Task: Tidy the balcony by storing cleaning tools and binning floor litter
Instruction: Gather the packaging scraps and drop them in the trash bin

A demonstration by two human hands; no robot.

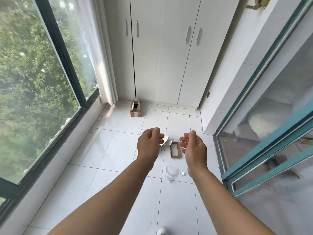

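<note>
Below, both bare arms stretch out over the white tiled floor point(118, 150) of a narrow balcony. The left hand point(149, 143) hangs palm-down with its fingers point(160, 139) loosely curled and holding nothing. The right hand point(194, 146) is turned palm-inward, its fingers point(183, 141) relaxed and slightly apart, also holding nothing.

Between and just beyond the two hands, litter lies on the tiles: a white paper scrap point(166, 140), partly hidden behind the left hand, and touching or just beside it a flat brown cardboard frame point(175, 150) with a rectangular opening. Nearer the person, beside the right wrist, lies a piece of clear plastic packaging point(171, 171) with a small white clip point(182, 173) at its right edge.

Farther off, near the foot of the white cabinet point(162, 56), an open cardboard box point(135, 108) stands on the floor, close to the white curtain point(101, 65) that hangs beside the large window point(33, 73). A teal-framed sliding glass door point(271, 124) runs along the right side. At the bottom edge of the view a bit of white shoe point(161, 232) shows
</note>
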